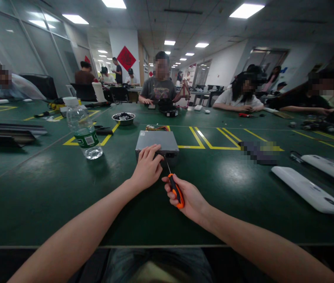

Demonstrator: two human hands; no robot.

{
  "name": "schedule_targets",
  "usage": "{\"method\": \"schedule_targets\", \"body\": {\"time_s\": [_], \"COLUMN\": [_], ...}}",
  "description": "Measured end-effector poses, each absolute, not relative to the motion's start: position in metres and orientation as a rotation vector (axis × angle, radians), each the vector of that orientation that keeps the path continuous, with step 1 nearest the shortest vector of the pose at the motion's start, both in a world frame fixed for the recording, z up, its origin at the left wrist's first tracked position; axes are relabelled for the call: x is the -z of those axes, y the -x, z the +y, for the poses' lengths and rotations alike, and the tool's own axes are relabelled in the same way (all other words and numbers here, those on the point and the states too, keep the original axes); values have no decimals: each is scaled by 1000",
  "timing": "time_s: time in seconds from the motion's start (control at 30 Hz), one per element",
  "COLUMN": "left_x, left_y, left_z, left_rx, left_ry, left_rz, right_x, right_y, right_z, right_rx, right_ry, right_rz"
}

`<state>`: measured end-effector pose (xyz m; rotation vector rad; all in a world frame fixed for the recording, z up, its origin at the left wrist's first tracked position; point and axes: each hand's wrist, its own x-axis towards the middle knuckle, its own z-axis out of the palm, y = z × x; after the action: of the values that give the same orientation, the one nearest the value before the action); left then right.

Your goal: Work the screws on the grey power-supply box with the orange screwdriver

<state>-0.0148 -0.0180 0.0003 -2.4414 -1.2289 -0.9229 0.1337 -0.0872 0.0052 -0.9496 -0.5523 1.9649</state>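
Observation:
A grey metal computer power supply [158, 138] lies on the green table, its power socket facing me and its bundle of coloured wires [157, 127] at the back. My left hand [147, 167] grips its near side, fingers over the top edge and thumb low on the front face. In my right hand [187, 194] is a screwdriver [176, 191] with an orange and black handle, held in closed fingers. Its thin shaft points up and away at the front face, near the socket. Whether the tip touches a screw is too small to tell.
A water bottle [86, 133] stands left of the power supply. Behind is a metal bowl [123, 119] with dark small parts. Dark panels [8, 133] lie far left; white casings [310, 188] lie right. Yellow tape marks the tabletop [75, 212]. Several people sit around the table.

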Motion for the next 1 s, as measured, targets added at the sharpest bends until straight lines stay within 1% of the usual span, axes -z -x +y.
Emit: {"method": "schedule_targets", "body": {"time_s": [0.23, 0.53, 0.8, 1.0], "left_x": [-1, -2, -1, -1], "left_y": [14, 15, 16, 15], "left_z": [-19, -19, -19, -20], "left_rx": [921, 907, 903, 922], "left_ry": [2434, 2442, 2472, 2490], "left_rz": [-1223, -1218, -1184, -1188], "right_x": [-4, -2, -3, -1], "right_y": [-134, -135, -135, -136], "right_z": [-87, -86, -89, -92], "right_rx": [-1901, -1971, -2033, -1967], "right_ry": [932, 934, 912, 923], "right_rz": [-587, -543, -622, -629]}}
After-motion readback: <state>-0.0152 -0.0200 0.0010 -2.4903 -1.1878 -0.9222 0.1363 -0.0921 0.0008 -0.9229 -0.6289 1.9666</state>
